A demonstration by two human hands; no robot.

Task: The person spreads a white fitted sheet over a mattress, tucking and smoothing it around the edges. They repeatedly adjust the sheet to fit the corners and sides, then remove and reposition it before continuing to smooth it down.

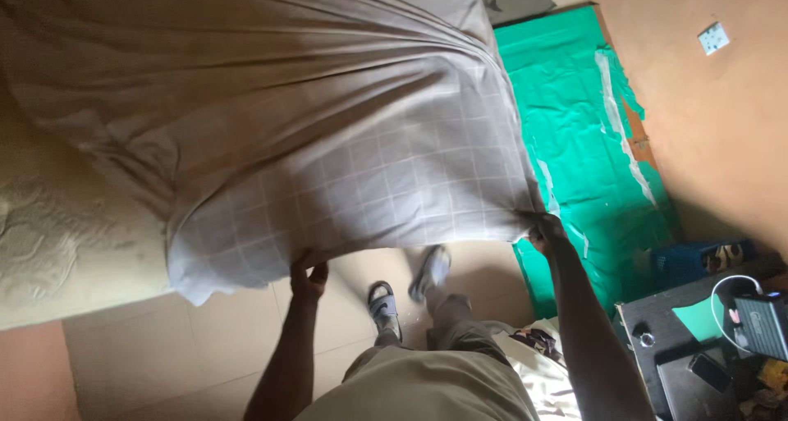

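A grey checked bed sheet (pixel 328 134) is stretched over the end of a mattress (pixel 57 249) with a cream quilted cover. My left hand (pixel 308 277) grips the sheet's lower hem near the middle. At the sheet's right corner, my right hand (pixel 546 231) pinches the fabric and pulls it taut. Both arms reach forward from my body, and my feet in grey sandals (pixel 408 290) stand on the tiled floor below the sheet.
A green plastic sheet (pixel 574 125) lies on the floor to the right, along an orange wall (pixel 706 117). A dark low table (pixel 681 347) with a phone, cable and small items stands at the lower right, beside a blue crate (pixel 689 261).
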